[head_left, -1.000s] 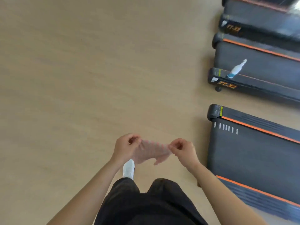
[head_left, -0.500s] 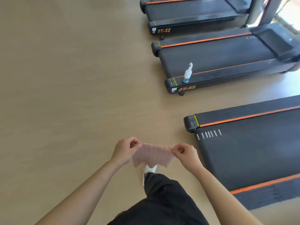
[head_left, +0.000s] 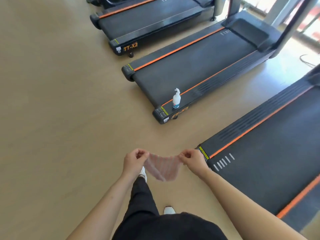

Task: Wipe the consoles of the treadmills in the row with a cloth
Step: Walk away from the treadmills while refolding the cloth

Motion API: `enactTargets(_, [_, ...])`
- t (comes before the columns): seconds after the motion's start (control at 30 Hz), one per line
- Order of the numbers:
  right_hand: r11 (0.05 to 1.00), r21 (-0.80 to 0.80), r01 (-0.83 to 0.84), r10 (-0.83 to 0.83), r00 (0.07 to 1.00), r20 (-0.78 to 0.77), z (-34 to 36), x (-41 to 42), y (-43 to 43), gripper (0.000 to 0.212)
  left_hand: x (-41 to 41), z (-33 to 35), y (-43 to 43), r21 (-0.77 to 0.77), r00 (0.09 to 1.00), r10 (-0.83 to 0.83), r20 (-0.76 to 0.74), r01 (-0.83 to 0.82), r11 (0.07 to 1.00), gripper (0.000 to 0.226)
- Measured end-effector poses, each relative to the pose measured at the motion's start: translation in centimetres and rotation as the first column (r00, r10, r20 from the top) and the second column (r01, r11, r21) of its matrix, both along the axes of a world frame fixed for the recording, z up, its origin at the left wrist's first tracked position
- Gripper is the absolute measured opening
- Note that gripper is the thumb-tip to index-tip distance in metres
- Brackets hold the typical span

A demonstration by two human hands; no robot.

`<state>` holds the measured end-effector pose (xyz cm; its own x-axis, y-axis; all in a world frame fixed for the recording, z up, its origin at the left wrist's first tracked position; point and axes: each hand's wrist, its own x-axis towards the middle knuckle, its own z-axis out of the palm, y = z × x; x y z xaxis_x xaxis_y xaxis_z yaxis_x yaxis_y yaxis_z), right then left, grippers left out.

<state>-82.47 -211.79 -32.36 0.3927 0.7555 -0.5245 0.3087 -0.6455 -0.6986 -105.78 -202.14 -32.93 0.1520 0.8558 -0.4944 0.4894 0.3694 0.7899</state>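
Note:
A small pink striped cloth point(head_left: 163, 168) hangs stretched between my two hands above the floor. My left hand point(head_left: 134, 161) pinches its left top corner and my right hand point(head_left: 193, 161) pinches its right top corner. Three black treadmills with orange stripes lie in a row to the right: the nearest treadmill point(head_left: 270, 163), the middle treadmill point(head_left: 195, 66) and the far treadmill point(head_left: 149, 19). Only decks and upright posts show; no console is in view.
A white spray bottle point(head_left: 176, 99) stands upright on the rear side rail of the middle treadmill. Tan floor point(head_left: 60, 101) spreads to the left. My dark trousers and white shoes show below the hands. Bright windows lie at the top right.
The view has swung up and right, bringing the treadmill decks and spray bottle further into sight. I have stepped forward. Both hands keep the cloth stretched between them.

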Motion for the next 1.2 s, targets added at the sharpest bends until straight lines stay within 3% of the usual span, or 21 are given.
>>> enactTargets(0.23, [0.972,-0.076,0.220,-0.213,0.972,0.101,-1.7,5.4,15.3,0.016,7.3,-4.3,20.5,-0.008,0.964,-0.265,-0.007,0.265,0.964,0.012])
enactTargets(0.47, [0.908,-0.103,0.405,-0.398,0.914,0.082,-3.1,12.3,27.9,0.027,16.5,-5.8,36.1,-0.009,0.863,-0.494,-0.111,0.496,0.868,0.011])
enactTargets(0.7, [0.870,-0.150,0.469,-0.472,0.881,0.021,-9.7,21.4,38.0,0.015,26.4,-11.3,46.7,-0.061,0.803,-0.566,-0.187,0.566,0.822,0.008])
enactTargets(0.83, [0.861,-0.178,0.477,-0.484,0.875,0.000,-15.6,26.5,42.8,0.023,31.7,-17.1,51.2,-0.080,0.772,-0.596,-0.220,0.595,0.800,0.007])
enactTargets(1.2, [0.814,-0.260,0.520,-0.519,0.851,0.075,-28.6,35.1,51.7,0.014,42.2,-31.5,59.2,-0.157,0.746,-0.607,-0.273,0.588,0.793,0.007])
